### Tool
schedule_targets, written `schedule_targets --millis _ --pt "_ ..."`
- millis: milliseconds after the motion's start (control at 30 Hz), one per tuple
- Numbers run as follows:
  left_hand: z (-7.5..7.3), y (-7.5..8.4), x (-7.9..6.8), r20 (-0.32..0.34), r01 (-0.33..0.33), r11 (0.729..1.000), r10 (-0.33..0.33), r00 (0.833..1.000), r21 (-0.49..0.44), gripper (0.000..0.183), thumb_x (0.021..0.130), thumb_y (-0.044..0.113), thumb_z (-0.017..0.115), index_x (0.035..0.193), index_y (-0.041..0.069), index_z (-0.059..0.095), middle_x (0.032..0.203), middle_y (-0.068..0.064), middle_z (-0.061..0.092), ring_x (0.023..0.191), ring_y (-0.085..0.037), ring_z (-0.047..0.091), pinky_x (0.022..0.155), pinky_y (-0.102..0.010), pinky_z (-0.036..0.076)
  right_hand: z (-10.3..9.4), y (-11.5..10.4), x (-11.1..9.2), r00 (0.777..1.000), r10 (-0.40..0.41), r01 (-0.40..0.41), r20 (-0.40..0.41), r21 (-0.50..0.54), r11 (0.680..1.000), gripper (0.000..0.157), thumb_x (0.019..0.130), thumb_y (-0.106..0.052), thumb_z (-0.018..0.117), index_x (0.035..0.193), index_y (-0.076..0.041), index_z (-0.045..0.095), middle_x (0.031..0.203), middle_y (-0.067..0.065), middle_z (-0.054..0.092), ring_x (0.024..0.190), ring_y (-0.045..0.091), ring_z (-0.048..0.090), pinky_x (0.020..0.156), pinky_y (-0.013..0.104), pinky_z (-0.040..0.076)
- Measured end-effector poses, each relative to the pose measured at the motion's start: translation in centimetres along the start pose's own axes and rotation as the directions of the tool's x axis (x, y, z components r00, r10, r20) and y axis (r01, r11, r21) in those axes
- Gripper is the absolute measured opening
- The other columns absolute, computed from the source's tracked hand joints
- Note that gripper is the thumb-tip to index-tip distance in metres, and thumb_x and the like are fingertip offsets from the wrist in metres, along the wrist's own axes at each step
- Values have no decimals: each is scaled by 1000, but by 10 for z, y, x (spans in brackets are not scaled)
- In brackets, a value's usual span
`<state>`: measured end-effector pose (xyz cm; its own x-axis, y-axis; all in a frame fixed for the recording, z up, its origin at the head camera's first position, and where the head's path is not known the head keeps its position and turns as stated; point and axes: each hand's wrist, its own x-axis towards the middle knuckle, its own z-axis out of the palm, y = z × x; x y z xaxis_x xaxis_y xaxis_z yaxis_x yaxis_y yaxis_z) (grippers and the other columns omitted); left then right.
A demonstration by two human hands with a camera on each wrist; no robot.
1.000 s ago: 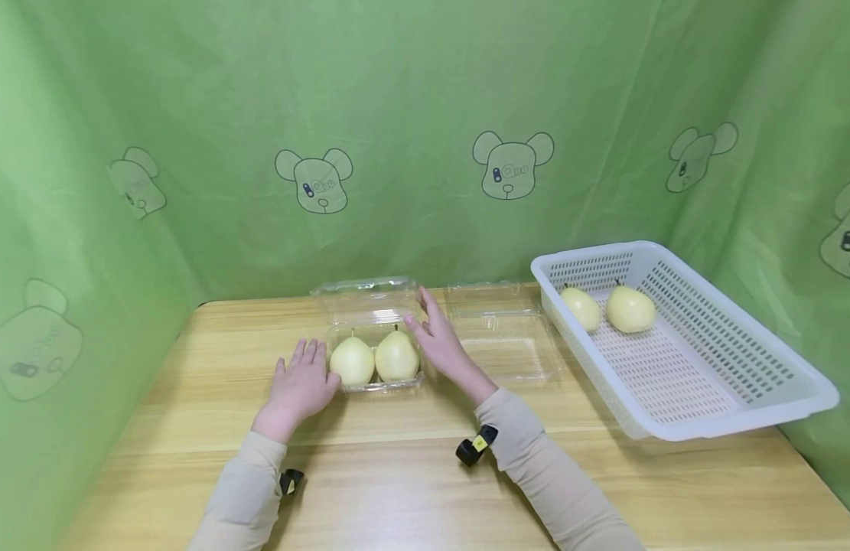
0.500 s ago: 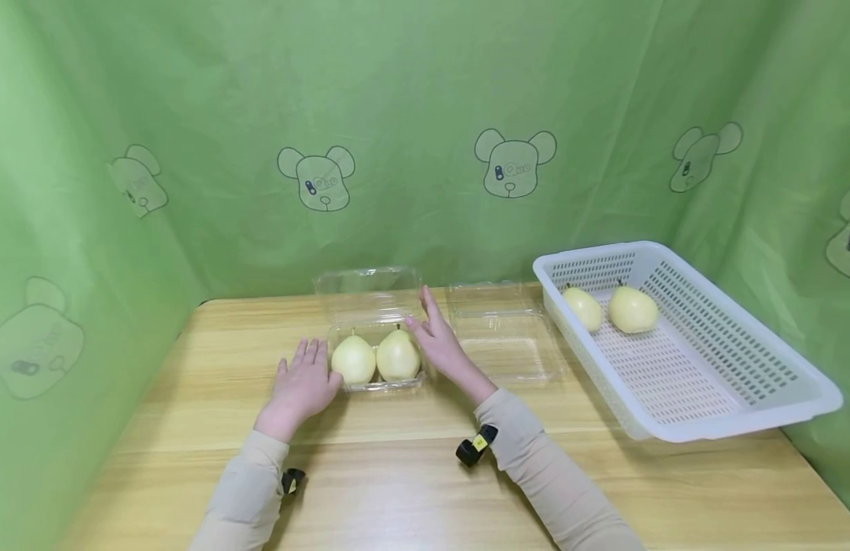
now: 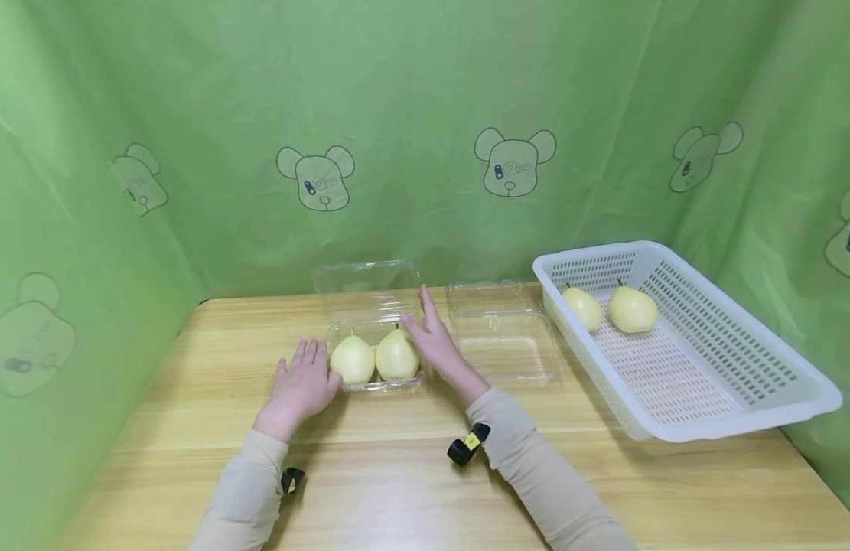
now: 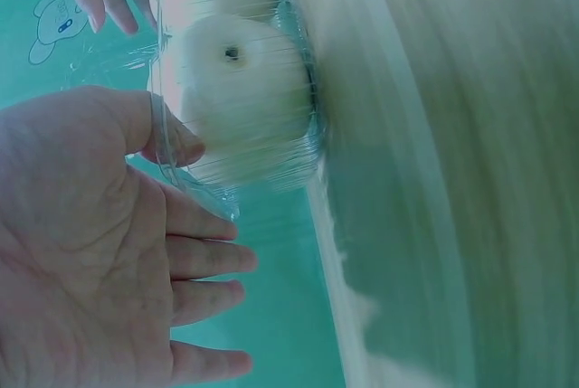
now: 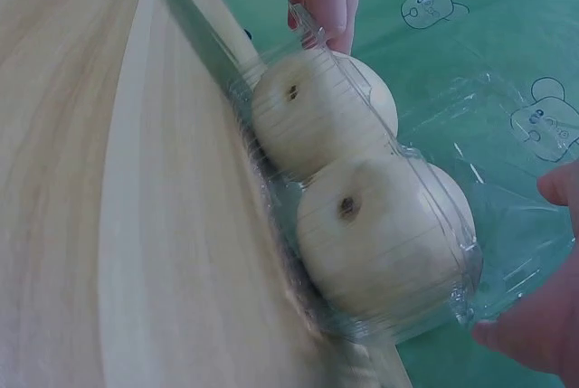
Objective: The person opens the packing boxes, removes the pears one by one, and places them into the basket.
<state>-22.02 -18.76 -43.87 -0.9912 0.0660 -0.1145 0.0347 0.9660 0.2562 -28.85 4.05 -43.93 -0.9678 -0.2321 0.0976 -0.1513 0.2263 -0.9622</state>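
Two pale yellow pears (image 3: 352,360) (image 3: 397,356) sit side by side in a clear plastic clamshell box (image 3: 379,386). Its hinged lid (image 3: 369,287) stands raised at the back. My left hand (image 3: 304,386) is at the box's left side. In the left wrist view, its thumb (image 4: 176,144) lies over the rim while the other fingers (image 4: 208,257) stretch out straight beside it. My right hand (image 3: 434,340) is at the right rear corner near the hinge, fingers extended. Its thumb (image 5: 507,338) is right at the rim in the right wrist view.
A second clear clamshell box (image 3: 503,344), lid up and nothing inside, stands to the right. Beyond it is a white slotted plastic basket (image 3: 734,417) holding two more pears (image 3: 631,310) (image 3: 583,308). Green printed curtains (image 3: 411,214) enclose the wooden table (image 3: 369,474).
The clamshell's lid has tilted back and stands higher. My right hand has shifted slightly left. The left hand and the pears stay in place.
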Motion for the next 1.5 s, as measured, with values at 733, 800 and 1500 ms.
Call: schedule_targets --millis 733,800,1500 --pt "-3 -3 1 17 -3 1000 3 1000 -1 70 97 33 36 153 -5 18 160 -24 19 150 -43 12 118 -68 12 14 6 9 997 41 -39 -73 25 999 79 100 -31 51 158 -22 -2 166 9 4 152 32 9 124 51 10" --pt "-3 -3 0 18 -4 1000 4 1000 -2 70 97 33 37 152 -6 18 160 -25 19 150 -43 12 118 -68 12 14 6 9 997 41 -39 -71 29 999 79 100 -30 51 158 -21 -2 165 10 4 152 33 9 123 52 10" --pt "-3 -2 -2 20 -4 1000 3 1000 9 69 97 31 37 152 -6 19 159 -25 20 149 -43 13 118 -67 14 13 12 10 997 58 -56 -57 28 998 80 99 -32 52 158 -22 -2 165 11 3 152 33 10 123 53 10"
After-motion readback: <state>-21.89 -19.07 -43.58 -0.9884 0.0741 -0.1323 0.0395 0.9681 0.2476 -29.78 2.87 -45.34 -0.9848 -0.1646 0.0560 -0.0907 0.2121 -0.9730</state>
